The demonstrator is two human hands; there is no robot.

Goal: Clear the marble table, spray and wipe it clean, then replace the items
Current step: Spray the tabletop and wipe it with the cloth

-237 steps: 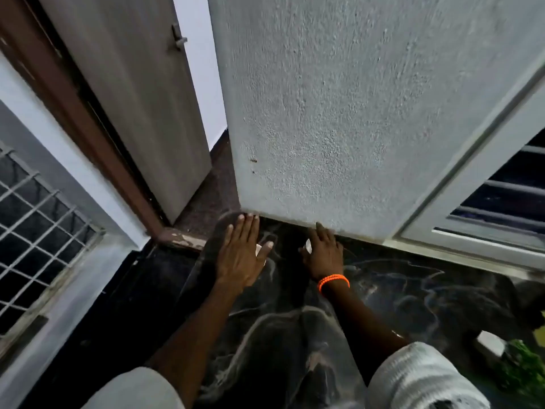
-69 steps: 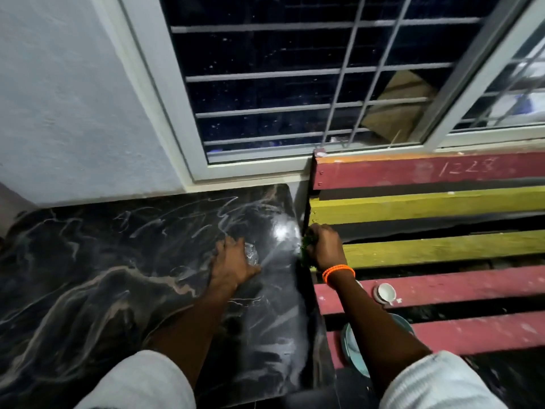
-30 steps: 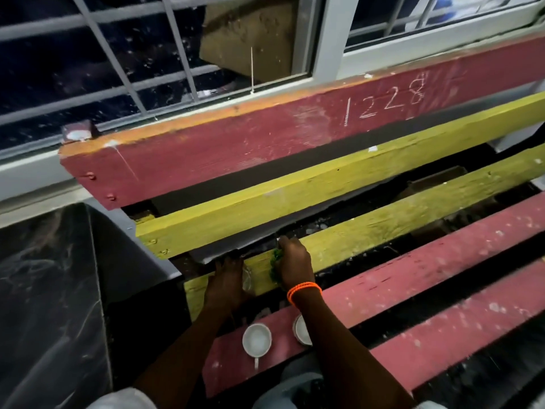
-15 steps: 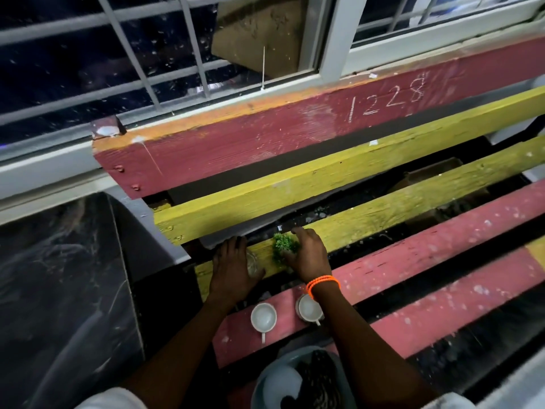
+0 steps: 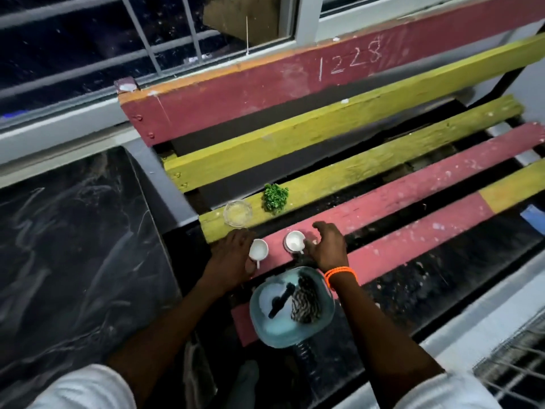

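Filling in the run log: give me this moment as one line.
phase: clearing | left hand: at left cup | right hand: at right cup | glass dish, green sprig: on yellow slat | marble table: bare

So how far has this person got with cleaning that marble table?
Clearing looks done: the marble table shows bare, and the glass dish, green sprig, two white cups and blue bowl sit on the bench. The left hand and right hand rest by the cups. Spraying, wiping and replacing remain.
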